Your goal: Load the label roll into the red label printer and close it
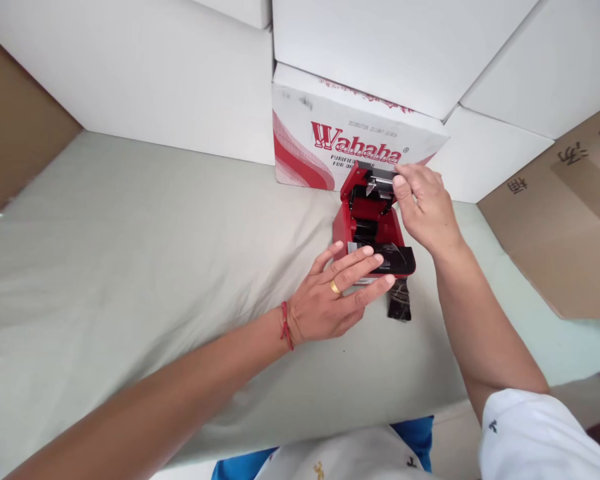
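A small red machine [341, 227], which looks like a label printer, sits on the cloth with its hinged lid [363, 175] raised. Thumb and fingers of my right hand [427, 207] grip the lid's right edge. My left hand [337, 293] is open, its fingers spread and laid over the machine's front left; a ring and a red string bracelet are on it. Black film [397, 259] lies across the front opening, partly under my left fingertips. A creased black strip [399, 303] hangs out below the front right corner. Inside sits a dark roller [365, 230].
Behind the machine stands a white and red Wahaha carton [305, 127], with large white boxes [180, 80] around and above it. A brown cardboard box [570, 220] is at the right, another brown panel [20, 113] at the left. Pale green cloth [130, 233] covers the surface.
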Tool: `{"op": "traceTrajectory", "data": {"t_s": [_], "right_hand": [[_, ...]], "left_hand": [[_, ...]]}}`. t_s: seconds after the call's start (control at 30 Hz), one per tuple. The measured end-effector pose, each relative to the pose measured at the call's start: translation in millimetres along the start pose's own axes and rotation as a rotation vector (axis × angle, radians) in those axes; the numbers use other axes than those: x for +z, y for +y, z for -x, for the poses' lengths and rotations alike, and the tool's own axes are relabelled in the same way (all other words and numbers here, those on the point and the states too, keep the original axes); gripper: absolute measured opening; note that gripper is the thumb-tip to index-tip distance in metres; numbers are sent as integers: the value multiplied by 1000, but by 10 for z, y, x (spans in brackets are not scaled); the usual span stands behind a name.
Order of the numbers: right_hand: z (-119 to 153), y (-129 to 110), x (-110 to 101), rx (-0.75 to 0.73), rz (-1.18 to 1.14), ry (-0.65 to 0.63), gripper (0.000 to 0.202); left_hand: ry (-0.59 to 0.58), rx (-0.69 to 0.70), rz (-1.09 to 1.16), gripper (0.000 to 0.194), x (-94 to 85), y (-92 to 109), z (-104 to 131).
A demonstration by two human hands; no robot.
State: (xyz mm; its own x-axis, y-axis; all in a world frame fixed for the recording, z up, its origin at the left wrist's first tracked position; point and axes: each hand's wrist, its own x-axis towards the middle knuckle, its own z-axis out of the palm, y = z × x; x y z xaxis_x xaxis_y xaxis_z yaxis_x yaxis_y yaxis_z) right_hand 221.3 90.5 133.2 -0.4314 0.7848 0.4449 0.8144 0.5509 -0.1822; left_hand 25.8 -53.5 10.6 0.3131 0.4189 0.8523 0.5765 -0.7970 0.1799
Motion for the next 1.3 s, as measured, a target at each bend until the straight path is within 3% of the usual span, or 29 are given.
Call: {"op": "traceTrajectory", "data": {"t_s": [0.17,0.33,0.67,0.87,1.0,1.2,1.3], "right_hand": [[153,-32,13,-17,-42,33,59],[368,-86,-86,-60,-126,49,53],[951,-108,-76,-106,-240,-25,43],[1007,-122,-73,-70,-193,-72,42],[1021,-132,-42,-76,-214,-68,41],[1072,-131,92,-59,-313,94,39],[1153,-139,114,-106,-360,127,34]], "left_hand": [[-144,-58,16,64,-28,47,-48],[-116,-49,-14,52,-105,89,-65],[-84,-16,-2,56,-68,58,-11],[-104,-35,5,66,-81,59,-5],[-112,-41,-5,57,-82,76,-15],[-55,-22,37,50,-124,5,-10],[-2,-114,-6,55,-173,-111,8]]}}
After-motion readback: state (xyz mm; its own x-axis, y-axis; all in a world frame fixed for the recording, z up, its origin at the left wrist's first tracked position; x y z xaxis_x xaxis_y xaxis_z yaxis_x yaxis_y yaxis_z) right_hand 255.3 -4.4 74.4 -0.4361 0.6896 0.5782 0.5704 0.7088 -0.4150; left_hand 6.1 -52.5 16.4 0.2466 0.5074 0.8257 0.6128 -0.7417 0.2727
